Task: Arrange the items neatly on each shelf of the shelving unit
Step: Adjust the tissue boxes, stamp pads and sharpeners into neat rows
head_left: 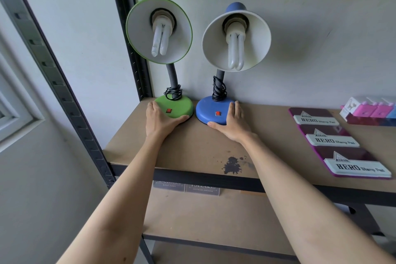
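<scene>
Left hand (159, 121): fingers and thumb spread and curved round the left front rim of the green lamp's base, palm on the shelf.
Right hand (230, 123): likewise open-curved, cupping the right front rim of the blue lamp's base.
Arms: both stretched forward from the bottom of the frame.
Green lamp (169, 75): centre-left, upright on the shelf (203, 146), shade facing the camera.
Blue lamp (227, 66): just right of it, upright, bases nearly touching, shade facing the camera and tipped down.
Stamp pads (336, 142): three in a row at right.
</scene>
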`<state>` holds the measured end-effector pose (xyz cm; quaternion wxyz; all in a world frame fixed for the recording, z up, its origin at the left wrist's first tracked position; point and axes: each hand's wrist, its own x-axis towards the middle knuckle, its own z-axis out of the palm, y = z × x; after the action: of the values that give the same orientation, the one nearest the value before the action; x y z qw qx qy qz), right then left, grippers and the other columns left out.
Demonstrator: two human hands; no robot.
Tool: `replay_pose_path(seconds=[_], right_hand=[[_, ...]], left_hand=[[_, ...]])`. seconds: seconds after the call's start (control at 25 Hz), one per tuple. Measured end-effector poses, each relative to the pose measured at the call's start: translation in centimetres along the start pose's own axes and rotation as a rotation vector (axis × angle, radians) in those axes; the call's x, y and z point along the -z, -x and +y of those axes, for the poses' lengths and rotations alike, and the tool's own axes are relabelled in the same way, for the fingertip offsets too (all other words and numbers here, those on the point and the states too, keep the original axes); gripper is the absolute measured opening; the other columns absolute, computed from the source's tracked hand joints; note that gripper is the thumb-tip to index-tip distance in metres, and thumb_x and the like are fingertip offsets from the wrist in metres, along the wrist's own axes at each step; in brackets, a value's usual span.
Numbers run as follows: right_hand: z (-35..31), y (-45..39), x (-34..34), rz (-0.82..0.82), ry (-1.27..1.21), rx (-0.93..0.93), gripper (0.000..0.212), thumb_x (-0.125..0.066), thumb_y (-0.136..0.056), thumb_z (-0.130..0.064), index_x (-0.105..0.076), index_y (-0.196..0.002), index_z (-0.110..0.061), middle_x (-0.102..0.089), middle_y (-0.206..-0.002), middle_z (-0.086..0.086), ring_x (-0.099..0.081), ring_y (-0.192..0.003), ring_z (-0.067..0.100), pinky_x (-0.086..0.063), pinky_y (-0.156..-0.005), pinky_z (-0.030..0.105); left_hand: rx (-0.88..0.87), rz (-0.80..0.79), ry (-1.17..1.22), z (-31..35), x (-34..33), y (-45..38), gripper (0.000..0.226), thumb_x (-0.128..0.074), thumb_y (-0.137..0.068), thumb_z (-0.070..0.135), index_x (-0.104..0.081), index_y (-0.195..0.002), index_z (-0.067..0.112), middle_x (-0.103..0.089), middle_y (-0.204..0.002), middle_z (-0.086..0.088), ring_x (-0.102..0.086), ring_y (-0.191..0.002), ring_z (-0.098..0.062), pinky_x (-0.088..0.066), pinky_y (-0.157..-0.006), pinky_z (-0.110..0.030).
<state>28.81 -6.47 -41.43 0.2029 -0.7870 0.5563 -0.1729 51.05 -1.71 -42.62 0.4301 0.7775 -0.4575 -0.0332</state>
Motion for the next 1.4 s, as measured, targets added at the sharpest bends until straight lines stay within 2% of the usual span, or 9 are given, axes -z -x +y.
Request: replay_pose_path(seconds=[0.44, 0.64, 0.72, 0.84, 1.12, 1.4], right_hand=[[-1.0, 0.1, -0.3, 0.012, 0.05, -0.056, 0.116, -0.056, -0.08, -0.067, 0.009, -0.15, -0.002, 0.015, -0.158, 0.014, 0.01, -0.147, 0.028, -0.002, -0.119, 0.038], [-1.7, 1.4, 0.6, -0.087, 0.085, -0.108, 0.118, -0.057, -0.081, -0.065, 0.019, -0.149, -0.006, 0.025, -0.156, 0.013, 0.016, -0.146, 0.027, 0.003, -0.119, 0.039], [-1.6, 2.3, 0.7, -0.099, 0.113, -0.104, 0.112, -0.053, -0.085, -0.063, 0.021, -0.148, -0.007, 0.027, -0.155, 0.012, 0.018, -0.146, 0.026, 0.004, -0.119, 0.04], [-1.2, 4.2, 1.3, -0.087, 0.187, -0.076, 0.1, -0.045, -0.091, -0.059, 0.02, -0.148, -0.009, 0.027, -0.156, 0.01, 0.016, -0.146, 0.028, 0.005, -0.118, 0.044], [-1.1, 10.7, 7.1, 0.126, 0.345, 0.056, 0.083, -0.04, -0.096, -0.05, 0.009, -0.152, -0.014, 0.009, -0.159, 0.013, 0.003, -0.147, 0.03, -0.002, -0.116, 0.053], [-1.9, 19.2, 15.6, 0.337, 0.499, 0.213, 0.073, -0.036, -0.099, -0.045, 0.003, -0.152, -0.015, 0.005, -0.159, 0.013, -0.005, -0.146, 0.029, -0.004, -0.116, 0.053]], left_hand=[[0.028, -0.043, -0.059, 0.6, 0.3, 0.6, 0.108, -0.076, -0.056, 0.064, -0.031, -0.136, 0.006, -0.034, -0.138, -0.005, -0.029, -0.135, -0.02, -0.034, -0.106, -0.034], [0.038, -0.123, -0.157, 1.1, 1.3, 1.3, 0.128, -0.071, -0.058, 0.071, -0.009, -0.148, 0.004, -0.018, -0.153, -0.012, -0.014, -0.144, -0.025, -0.025, -0.116, -0.04], [-0.001, -0.128, -0.211, 1.4, 2.0, 2.0, 0.121, -0.068, -0.067, 0.066, -0.006, -0.149, 0.003, -0.014, -0.155, -0.014, -0.011, -0.145, -0.027, -0.021, -0.117, -0.041], [-0.121, -0.101, -0.331, 2.2, 3.6, 3.9, 0.104, -0.064, -0.078, 0.057, -0.012, -0.148, 0.001, -0.016, -0.155, -0.016, -0.012, -0.145, -0.029, -0.02, -0.116, -0.042], [-0.32, -0.082, -0.513, 6.7, 8.0, 10.1, 0.085, -0.049, -0.089, 0.053, -0.009, -0.151, 0.009, -0.012, -0.158, -0.01, -0.007, -0.147, -0.025, -0.013, -0.118, -0.044], [-0.552, 0.079, -0.552, 14.3, 14.0, 16.0, 0.074, -0.045, -0.092, 0.05, -0.017, -0.151, 0.013, -0.018, -0.157, -0.006, -0.015, -0.146, -0.022, -0.013, -0.117, -0.044]])
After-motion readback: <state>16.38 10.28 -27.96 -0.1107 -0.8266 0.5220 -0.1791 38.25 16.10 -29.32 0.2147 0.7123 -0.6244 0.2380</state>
